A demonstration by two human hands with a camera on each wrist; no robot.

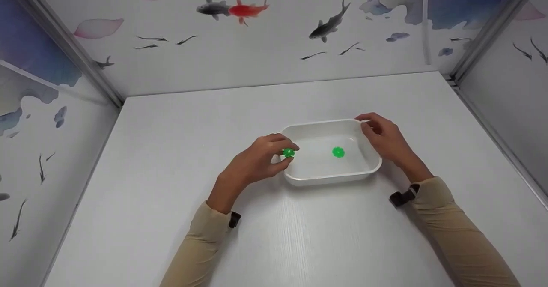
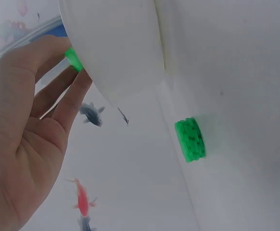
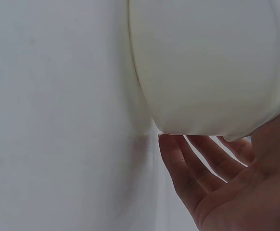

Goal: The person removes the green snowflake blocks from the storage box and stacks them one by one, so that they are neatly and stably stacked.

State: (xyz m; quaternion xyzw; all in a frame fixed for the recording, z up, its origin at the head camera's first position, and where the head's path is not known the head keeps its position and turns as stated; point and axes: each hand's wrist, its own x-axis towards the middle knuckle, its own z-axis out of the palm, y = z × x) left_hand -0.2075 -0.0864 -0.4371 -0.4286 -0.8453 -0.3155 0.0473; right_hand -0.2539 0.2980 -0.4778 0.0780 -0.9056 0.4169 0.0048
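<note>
Over the left end of a white plastic tray (image 1: pixel 329 177), my left hand (image 1: pixel 267 158) pinches a small green flower-shaped piece (image 1: pixel 289 152) between thumb and fingers. Another green flower-shaped piece (image 1: pixel 338 152) lies flat on the tray's floor. At the tray's right end, my right hand (image 1: pixel 387 139) grips the rim, with the thumb at the inner side and the other fingers along the outer wall, as the right wrist view also shows. A short stack of green notched pieces (image 2: pixel 190 139) stands on the table in the left wrist view; the head view has it hidden behind my left hand.
The tray rests on a white table (image 1: pixel 171 171). Upright panels printed with fish and petals close off the back (image 1: pixel 274 51) and both sides. Metal frame posts (image 1: pixel 492 30) stand at the back corners. Dark straps (image 1: pixel 402 197) circle both sleeved wrists.
</note>
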